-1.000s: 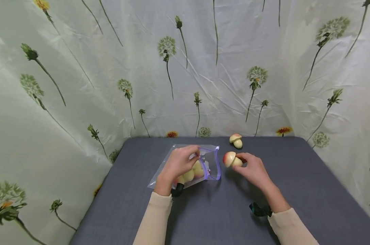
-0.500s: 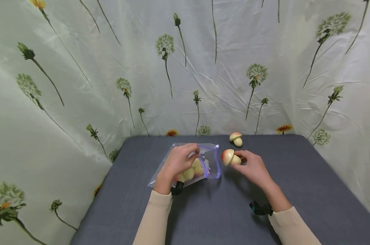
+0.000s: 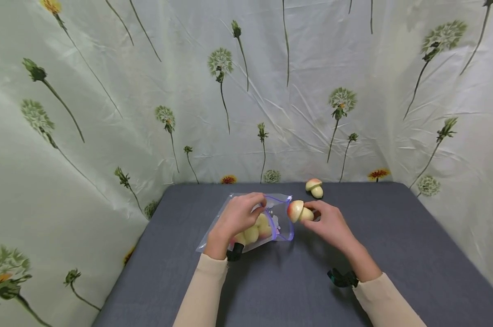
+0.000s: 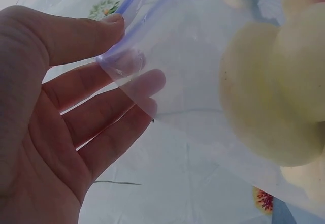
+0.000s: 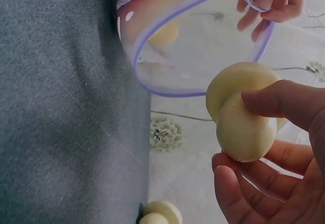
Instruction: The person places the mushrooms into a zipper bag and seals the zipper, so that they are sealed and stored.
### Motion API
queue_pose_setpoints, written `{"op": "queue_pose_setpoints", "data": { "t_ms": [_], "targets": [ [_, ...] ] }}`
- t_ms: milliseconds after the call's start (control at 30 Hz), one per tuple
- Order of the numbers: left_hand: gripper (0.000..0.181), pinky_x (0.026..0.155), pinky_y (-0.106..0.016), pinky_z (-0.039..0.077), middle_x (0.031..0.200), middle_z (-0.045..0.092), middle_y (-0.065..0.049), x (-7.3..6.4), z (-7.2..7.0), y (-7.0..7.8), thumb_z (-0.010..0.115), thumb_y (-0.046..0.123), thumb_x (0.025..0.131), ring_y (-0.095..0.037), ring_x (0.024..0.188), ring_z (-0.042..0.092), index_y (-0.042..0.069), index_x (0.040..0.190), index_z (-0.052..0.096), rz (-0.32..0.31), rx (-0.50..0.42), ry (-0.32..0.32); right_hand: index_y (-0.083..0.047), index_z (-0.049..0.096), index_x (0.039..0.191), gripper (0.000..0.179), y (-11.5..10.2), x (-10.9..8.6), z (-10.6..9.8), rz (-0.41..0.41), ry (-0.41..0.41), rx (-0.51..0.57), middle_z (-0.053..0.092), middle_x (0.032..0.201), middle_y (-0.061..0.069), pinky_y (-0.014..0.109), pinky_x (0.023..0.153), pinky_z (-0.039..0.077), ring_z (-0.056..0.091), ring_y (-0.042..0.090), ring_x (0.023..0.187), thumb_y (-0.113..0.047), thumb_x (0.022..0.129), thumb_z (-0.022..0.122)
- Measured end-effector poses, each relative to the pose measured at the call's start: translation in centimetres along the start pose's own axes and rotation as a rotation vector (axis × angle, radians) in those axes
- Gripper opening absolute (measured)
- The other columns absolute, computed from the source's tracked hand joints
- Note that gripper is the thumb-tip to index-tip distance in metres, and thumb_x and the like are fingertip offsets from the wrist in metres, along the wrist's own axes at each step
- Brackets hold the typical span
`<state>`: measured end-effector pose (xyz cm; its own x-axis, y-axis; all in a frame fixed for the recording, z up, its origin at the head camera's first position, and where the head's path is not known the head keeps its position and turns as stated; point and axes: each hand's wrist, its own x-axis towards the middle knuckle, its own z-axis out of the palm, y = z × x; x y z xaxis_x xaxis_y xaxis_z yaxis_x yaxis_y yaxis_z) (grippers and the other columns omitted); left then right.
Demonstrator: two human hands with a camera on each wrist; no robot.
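Note:
A clear zip bag (image 3: 285, 221) with a purple zip edge lies on the table, its mouth spread toward the right. Inside it are several pale toy mushrooms (image 4: 274, 92). My left hand (image 3: 240, 215) pinches the bag's rim between thumb and fingers, as the left wrist view shows up close. In my right hand (image 3: 328, 225) is a toy mushroom (image 5: 246, 115) with a red-tinged cap, held by thumb and fingers around its stem. The cap of this mushroom is right at the bag's mouth, overlapping the purple edge in the head view.
Another toy mushroom (image 3: 314, 188) lies on the dark grey table (image 3: 271, 290) near its back edge, behind the right hand. A pale curtain (image 3: 246, 91) printed with dandelions hangs behind and beside the table. Both wrists wear dark bands.
My right hand has moved left with the mushroom, bringing its cap up to the bag's mouth. My left hand and the bag have stayed in place.

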<state>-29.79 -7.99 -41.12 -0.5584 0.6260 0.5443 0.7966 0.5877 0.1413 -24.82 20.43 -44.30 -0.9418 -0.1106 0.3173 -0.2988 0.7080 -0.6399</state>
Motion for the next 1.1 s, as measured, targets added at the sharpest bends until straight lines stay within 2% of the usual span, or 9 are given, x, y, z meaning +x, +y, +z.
{"op": "queue_pose_setpoints", "data": {
  "t_ms": [200, 400, 567, 900, 1100],
  "targets": [
    [0.011, 0.063, -0.03, 0.048, 0.098, 0.069, 0.008, 0.4, -0.3, -0.1, 0.073, 0.009, 0.092, -0.009, 0.067, 0.054, 0.019, 0.094, 0.067, 0.015, 0.01, -0.01, -0.009, 0.07, 0.123, 0.043, -0.9, 0.7, 0.4, -0.035, -0.012, 0.0, 0.07, 0.112, 0.005, 0.037, 0.069, 0.051, 0.066, 0.019, 0.085, -0.023, 0.084, 0.081],
    [0.01, 0.065, -0.028, 0.048, 0.095, 0.066, 0.01, 0.6, -0.5, -0.1, 0.073, 0.013, 0.093, -0.007, 0.069, 0.053, 0.021, 0.094, 0.067, -0.008, 0.012, -0.056, -0.01, 0.071, 0.122, 0.042, -1.6, 1.2, 1.1, -0.061, -0.039, 0.022, 0.07, 0.106, 0.001, 0.036, 0.068, 0.051, 0.066, 0.019, 0.084, -0.024, 0.083, 0.082],
    [0.01, 0.067, -0.028, 0.048, 0.095, 0.065, 0.012, 0.6, -0.5, 0.0, 0.074, 0.015, 0.093, -0.006, 0.071, 0.054, 0.021, 0.094, 0.067, -0.016, -0.003, -0.08, -0.014, 0.073, 0.118, 0.038, -2.0, 1.5, 1.8, -0.075, -0.043, 0.019, 0.069, 0.102, -0.001, 0.034, 0.068, 0.051, 0.064, 0.014, 0.08, -0.025, 0.083, 0.083],
    [0.013, 0.065, -0.03, 0.048, 0.093, 0.066, 0.008, 0.5, -0.7, -0.2, 0.076, 0.012, 0.091, -0.009, 0.068, 0.053, 0.019, 0.092, 0.065, 0.0, -0.053, -0.062, -0.014, 0.074, 0.116, 0.037, -3.0, 1.9, 3.1, -0.028, -0.02, 0.054, 0.07, 0.102, 0.002, 0.032, 0.063, 0.053, 0.064, 0.012, 0.075, -0.026, 0.083, 0.085],
    [0.005, 0.068, -0.027, 0.049, 0.095, 0.066, 0.009, 0.3, -1.1, -0.3, 0.073, 0.016, 0.095, -0.006, 0.073, 0.055, 0.017, 0.096, 0.068, 0.005, -0.062, -0.073, -0.015, 0.074, 0.117, 0.039, -3.6, 2.3, 3.7, -0.01, -0.012, 0.064, 0.071, 0.103, 0.003, 0.032, 0.061, 0.053, 0.064, 0.01, 0.072, -0.025, 0.082, 0.086]
  ]
}}
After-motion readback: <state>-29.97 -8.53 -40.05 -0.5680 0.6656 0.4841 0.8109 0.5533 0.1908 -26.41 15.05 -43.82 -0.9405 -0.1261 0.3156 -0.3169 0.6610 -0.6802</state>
